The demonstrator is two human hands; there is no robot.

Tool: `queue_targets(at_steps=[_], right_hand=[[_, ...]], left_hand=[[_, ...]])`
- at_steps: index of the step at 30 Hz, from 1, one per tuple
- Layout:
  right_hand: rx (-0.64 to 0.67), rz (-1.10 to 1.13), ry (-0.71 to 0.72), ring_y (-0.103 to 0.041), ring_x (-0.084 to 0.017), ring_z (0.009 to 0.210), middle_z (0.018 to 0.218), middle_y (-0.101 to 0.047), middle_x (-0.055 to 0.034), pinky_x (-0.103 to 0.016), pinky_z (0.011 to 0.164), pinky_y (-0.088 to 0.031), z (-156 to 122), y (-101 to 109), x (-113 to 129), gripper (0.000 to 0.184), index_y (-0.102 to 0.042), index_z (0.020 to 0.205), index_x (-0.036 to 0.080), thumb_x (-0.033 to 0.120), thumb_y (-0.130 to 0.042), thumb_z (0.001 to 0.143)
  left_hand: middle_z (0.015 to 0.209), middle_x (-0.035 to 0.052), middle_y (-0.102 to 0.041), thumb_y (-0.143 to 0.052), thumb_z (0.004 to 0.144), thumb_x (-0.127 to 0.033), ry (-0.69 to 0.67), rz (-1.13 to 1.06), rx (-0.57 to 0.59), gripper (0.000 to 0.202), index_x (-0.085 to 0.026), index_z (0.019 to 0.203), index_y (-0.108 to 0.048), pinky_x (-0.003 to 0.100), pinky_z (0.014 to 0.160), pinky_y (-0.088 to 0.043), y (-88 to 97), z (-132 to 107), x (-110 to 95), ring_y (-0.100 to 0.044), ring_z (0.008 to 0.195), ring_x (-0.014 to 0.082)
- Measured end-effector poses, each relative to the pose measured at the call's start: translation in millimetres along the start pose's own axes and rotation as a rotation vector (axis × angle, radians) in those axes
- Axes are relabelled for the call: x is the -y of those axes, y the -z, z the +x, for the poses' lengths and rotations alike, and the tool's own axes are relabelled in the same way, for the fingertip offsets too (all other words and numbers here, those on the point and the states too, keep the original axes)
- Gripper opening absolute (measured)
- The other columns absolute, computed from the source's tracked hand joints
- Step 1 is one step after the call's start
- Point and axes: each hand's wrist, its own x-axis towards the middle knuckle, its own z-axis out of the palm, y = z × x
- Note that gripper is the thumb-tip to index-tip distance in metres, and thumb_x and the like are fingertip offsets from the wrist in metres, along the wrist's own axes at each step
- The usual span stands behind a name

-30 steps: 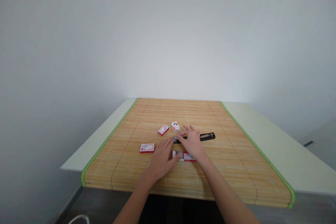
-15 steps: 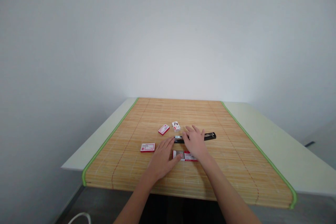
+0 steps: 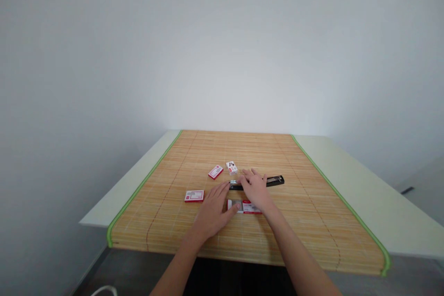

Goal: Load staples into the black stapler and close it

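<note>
A long black stapler (image 3: 275,181), swung open, lies across the mat with its silver metal parts showing. My left hand (image 3: 212,209) rests flat, fingers stretched forward; its fingertips are at the stapler's left end, and its thumb lies over a red-and-white box (image 3: 250,207). Over the stapler's middle is my right hand (image 3: 255,190), palm down, fingers outstretched, its thumb near the silver part. It hides that stretch of the stapler, and I cannot tell whether it presses on it. The red-and-white box lies just nearer to me than the stapler.
Left of my left hand lies a flat red-and-white box (image 3: 194,196). Farther back are a second such box (image 3: 215,172) and a small white box with a dark picture (image 3: 231,167). Everything sits on a bamboo mat (image 3: 277,236) with green edging, over a white table (image 3: 374,208) against a wall.
My right hand has shifted slightly left along the stapler, and its fingers are closer together. My left hand stays in place. The whole view has moved a little.
</note>
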Motion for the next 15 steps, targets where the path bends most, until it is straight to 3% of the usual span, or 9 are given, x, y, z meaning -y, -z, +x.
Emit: queue_targets(at_steps=[7,15], right_hand=[[-0.103,-0.082,0.018,-0.03,-0.037,0.15,0.147,-0.058,-0.012,-0.07,0.118,-0.003,-5.7,-1.2,4.1,0.042,-0.077,0.105,0.022,0.036,-0.037,0.104],[-0.025,-0.017,-0.029,-0.034,-0.034,0.149,0.142,-0.063,-0.0104,-0.066,0.12,0.0,-1.1,-4.4,-0.6,0.042,-0.077,0.104,0.023,0.036,-0.037,0.104]], left_hand=[[0.162,0.0088,-0.039,-0.05,0.099,-0.058,-0.011,-0.013,0.0,0.065,-0.026,0.154,-0.039,0.052,0.123,-0.031,-0.2,1.0,0.9,-0.037,0.149,0.0278],[0.162,0.009,-0.039,-0.049,0.099,-0.059,-0.009,0.0,-0.01,0.066,-0.025,0.155,-0.038,0.051,0.124,-0.03,-1.3,0.7,0.7,-0.036,0.15,0.0273]])
